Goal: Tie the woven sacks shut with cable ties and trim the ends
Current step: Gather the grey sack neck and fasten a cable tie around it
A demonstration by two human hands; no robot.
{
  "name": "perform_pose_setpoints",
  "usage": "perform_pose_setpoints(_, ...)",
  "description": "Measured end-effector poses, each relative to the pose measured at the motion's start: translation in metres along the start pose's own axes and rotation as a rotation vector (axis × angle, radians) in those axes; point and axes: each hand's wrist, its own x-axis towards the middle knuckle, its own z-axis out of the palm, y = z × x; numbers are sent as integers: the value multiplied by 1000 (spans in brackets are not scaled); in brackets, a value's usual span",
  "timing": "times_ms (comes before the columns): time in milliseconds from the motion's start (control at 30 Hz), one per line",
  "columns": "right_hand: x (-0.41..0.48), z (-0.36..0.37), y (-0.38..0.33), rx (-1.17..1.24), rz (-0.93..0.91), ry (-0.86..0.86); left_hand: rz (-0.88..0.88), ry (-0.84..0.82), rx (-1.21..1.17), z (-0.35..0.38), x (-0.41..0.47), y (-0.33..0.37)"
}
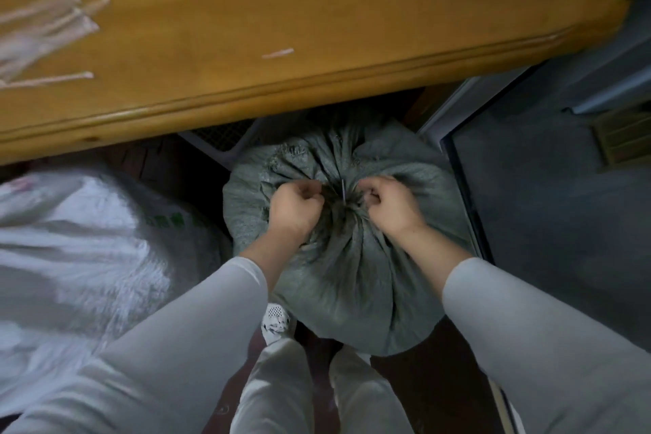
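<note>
From the head view, the grey woven sack (338,257) sits on the floor just below the tabletop (317,28) edge. The left hand (294,210) and right hand (391,206) each close their grip on bunched cloth either side of the sack's gathered neck, where a thin cable tie (342,191) stands up. Spare ties (53,32) lie on the tabletop. I'd keep the gathers tight and pull the tie snug before trimming.

Left hand (294,210) fisted, right hand (391,204) fisted, both arms extended forward

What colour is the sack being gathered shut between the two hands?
Grey-green woven sack, seen in the head view, the only one.
</note>
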Motion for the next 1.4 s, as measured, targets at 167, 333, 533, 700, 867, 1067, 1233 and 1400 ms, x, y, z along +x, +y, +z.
perform_pose_setpoints(167, -13, -31, -60, 17, -74, 76, 65, 56, -52, -47, -24, 29)
perform_pose_setpoints(333, -21, -48, -137, -4, -218, 97, 145, 145, -45, -106, -37, 54)
perform_pose_setpoints(533, -11, -36, -223, -98, -349, 21, 129, 307, -28, -178, -28, 55)
perform_pose_setpoints(700, 3, -3, -286, -194, -530, -72, 97, 459, -8, -239, -16, 28)
perform_pose_setpoints(867, 17, 38, -338, -499, -658, -222, 46, 677, 164, -293, -1, -10)
perform_pose_setpoints(1067, 36, 65, -356, -680, -633, -325, -267, 547, 264, -326, 30, -45)
perform_pose_setpoints(1233, 58, 63, -364, -676, -618, -256, -257, 546, 315, -328, 52, -38)
perform_pose_setpoints(1400, 75, 56, -376, -613, -555, -256, -124, 469, 255, -323, 65, -13)
